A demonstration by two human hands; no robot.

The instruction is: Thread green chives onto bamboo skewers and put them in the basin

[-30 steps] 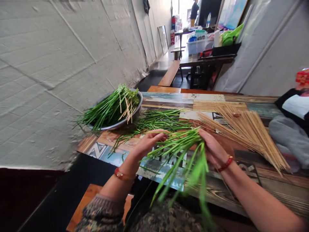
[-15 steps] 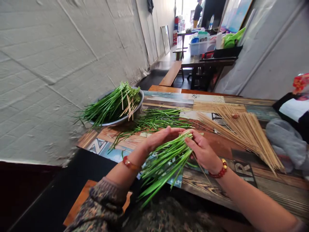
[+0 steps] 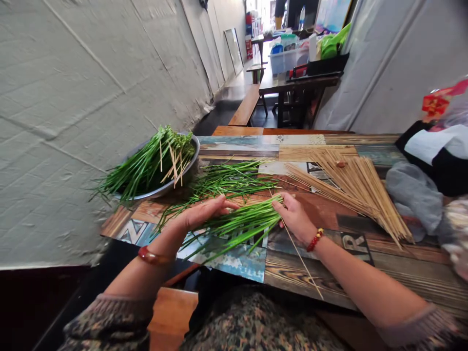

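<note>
A bunch of green garlic chives [image 3: 241, 219] lies low across the table, its pale cut ends gripped in my right hand [image 3: 294, 217]. A thin bamboo skewer [image 3: 303, 261] passes through the same hand and slants toward the table's front edge. My left hand [image 3: 206, 213] is at the leafy side of the bunch, fingers stretched out; the bunch hides part of them, and whether they touch the leaves is unclear. Behind the hands is a loose pile of chives [image 3: 234, 178]. A metal basin [image 3: 196, 146] at the left is heaped with chives and short skewered pieces.
Many bamboo skewers [image 3: 380, 195] are fanned out on the table's right side. Beyond them are a grey plastic bag [image 3: 413, 192] and a black-and-white bundle [image 3: 438, 146]. A wall [image 3: 73, 97] runs along the left. Farther back stand a bench [image 3: 244, 105] and a second table [image 3: 292, 84].
My left hand has moved left, away from the pale ends, along the bunch. The chives now lie flatter and more sideways, still in my right hand. The camera view has shifted right.
</note>
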